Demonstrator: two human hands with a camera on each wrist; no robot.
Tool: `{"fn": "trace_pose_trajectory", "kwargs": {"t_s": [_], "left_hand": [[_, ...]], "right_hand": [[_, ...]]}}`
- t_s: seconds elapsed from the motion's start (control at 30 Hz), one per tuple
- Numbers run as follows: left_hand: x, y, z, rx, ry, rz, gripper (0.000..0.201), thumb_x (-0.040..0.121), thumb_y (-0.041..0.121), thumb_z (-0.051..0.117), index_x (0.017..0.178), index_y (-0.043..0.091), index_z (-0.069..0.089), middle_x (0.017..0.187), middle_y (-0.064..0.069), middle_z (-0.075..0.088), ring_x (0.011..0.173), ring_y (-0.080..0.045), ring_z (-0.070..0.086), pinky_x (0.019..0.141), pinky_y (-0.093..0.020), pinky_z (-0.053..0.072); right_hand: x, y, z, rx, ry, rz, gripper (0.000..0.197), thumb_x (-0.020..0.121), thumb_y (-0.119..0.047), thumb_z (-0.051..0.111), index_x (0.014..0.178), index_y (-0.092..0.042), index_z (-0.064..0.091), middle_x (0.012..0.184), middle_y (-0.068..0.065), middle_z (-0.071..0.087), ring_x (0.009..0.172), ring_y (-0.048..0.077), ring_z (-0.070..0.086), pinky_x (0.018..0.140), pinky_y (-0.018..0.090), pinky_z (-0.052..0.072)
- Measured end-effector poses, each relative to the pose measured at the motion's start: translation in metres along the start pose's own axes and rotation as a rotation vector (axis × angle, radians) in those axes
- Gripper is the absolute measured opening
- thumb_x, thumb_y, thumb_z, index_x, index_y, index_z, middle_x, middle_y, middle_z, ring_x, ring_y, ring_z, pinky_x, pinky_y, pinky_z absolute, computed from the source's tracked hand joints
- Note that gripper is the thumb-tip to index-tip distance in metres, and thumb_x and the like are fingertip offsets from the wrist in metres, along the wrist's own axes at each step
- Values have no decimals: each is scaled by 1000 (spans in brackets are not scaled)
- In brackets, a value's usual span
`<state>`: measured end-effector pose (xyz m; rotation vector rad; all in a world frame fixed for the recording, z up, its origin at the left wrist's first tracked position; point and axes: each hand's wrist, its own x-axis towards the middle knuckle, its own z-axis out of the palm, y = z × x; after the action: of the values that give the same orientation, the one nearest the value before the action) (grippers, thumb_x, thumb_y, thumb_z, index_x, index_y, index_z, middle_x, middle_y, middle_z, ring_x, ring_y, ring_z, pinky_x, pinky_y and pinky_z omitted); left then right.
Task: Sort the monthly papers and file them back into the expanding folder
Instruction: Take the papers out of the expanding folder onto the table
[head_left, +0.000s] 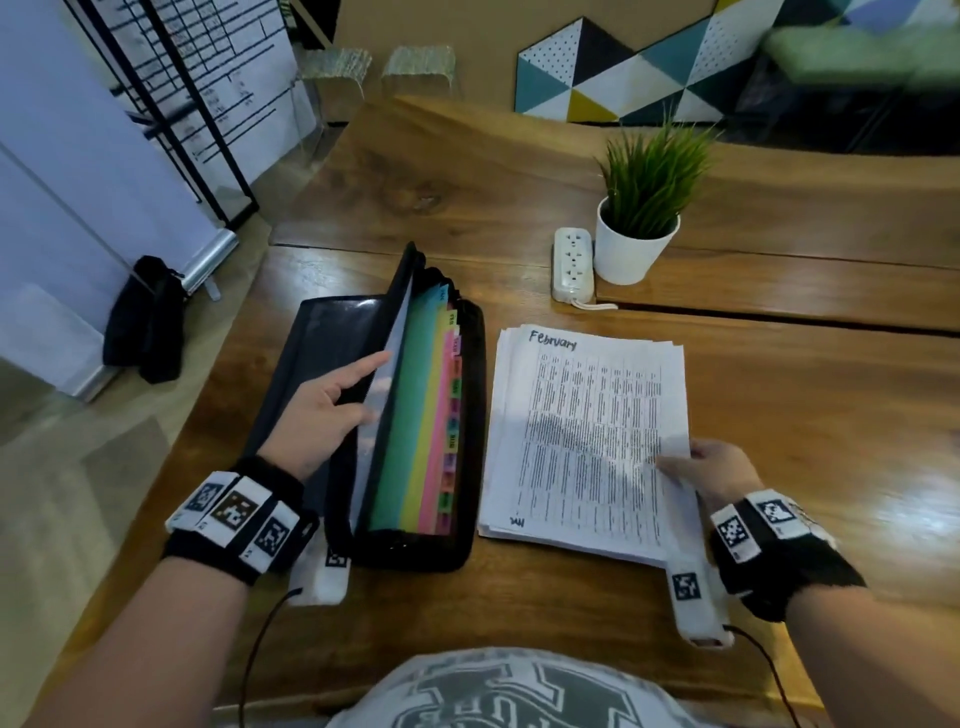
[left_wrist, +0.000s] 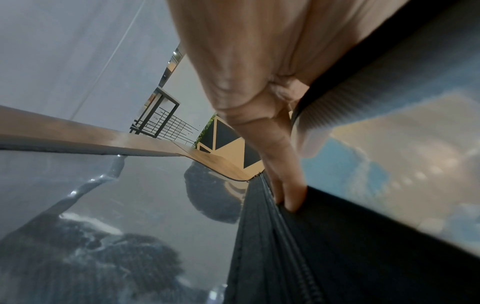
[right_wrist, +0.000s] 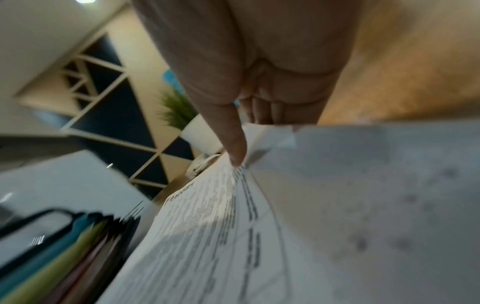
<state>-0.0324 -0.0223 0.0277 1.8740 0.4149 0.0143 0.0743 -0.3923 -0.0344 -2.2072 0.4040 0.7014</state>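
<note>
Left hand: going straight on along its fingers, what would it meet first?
Probably the teal divider inside the expanding folder, just past the front flap that the left hand holds; depth is unclear.

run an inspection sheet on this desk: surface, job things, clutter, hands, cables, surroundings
surface: wooden table, glossy, seam across it.
job's things: expanding folder open, coloured dividers showing; paper stack beside it, top sheet headed February.
clutter: potted plant, power strip.
hands: left hand grips the folder's front wall; right hand pinches the stack's right edge.
cables: black leads from both wrists.
surroundings: black bag on the floor, patterned panel.
</note>
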Motion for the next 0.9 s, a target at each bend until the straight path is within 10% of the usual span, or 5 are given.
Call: {"fn": "trace_pose_trajectory", "kwargs": {"t_s": [0.17, 0.47, 0.6, 0.73, 0.9], "left_hand": [[-1, 3, -6, -14, -1, 9, 62, 83, -15, 51, 116, 37, 59, 129, 15, 54, 129, -1, 40, 103, -20, 32], [3, 18, 2, 213, -49, 35, 52, 83, -14, 45, 108, 27, 65, 134, -1, 55, 113, -14, 55, 79, -12, 39], [6, 42, 7, 595, -77, 116, 49, 85, -9, 44, 116, 25, 62, 149, -1, 25, 139, -16, 20, 99, -13, 22], [11, 63, 16, 1426, -352, 362, 64, 85, 1, 47, 132, 44, 47, 159, -1, -12, 143, -29, -20, 113, -63, -3], [11, 57, 34, 1918, -672, 460, 37, 94, 26, 50, 131, 26, 52, 159, -6, 9, 145, -36, -9, 107, -71, -8]], "right_hand": [[-32, -47, 19, -333, 175, -344, 46, 87, -22, 62, 129, -12, 45, 130, 11, 48, 104, 23, 55, 91, 37, 47], [-50, -106, 143, -483, -481, -758, 56, 91, -30, 56, 141, -21, 35, 139, 2, 46, 119, 18, 51, 97, 27, 40], [-48, -99, 169, -706, -454, -803, 63, 92, -36, 51, 145, -20, 21, 117, 12, 62, 106, 27, 59, 89, 38, 49], [-50, -97, 170, -744, -382, -821, 47, 93, -40, 46, 134, -18, 36, 109, 14, 62, 101, 31, 59, 81, 35, 47], [-52, -94, 168, -723, -348, -859, 34, 93, -39, 46, 117, -15, 49, 105, 13, 61, 97, 28, 58, 81, 35, 48]]}}
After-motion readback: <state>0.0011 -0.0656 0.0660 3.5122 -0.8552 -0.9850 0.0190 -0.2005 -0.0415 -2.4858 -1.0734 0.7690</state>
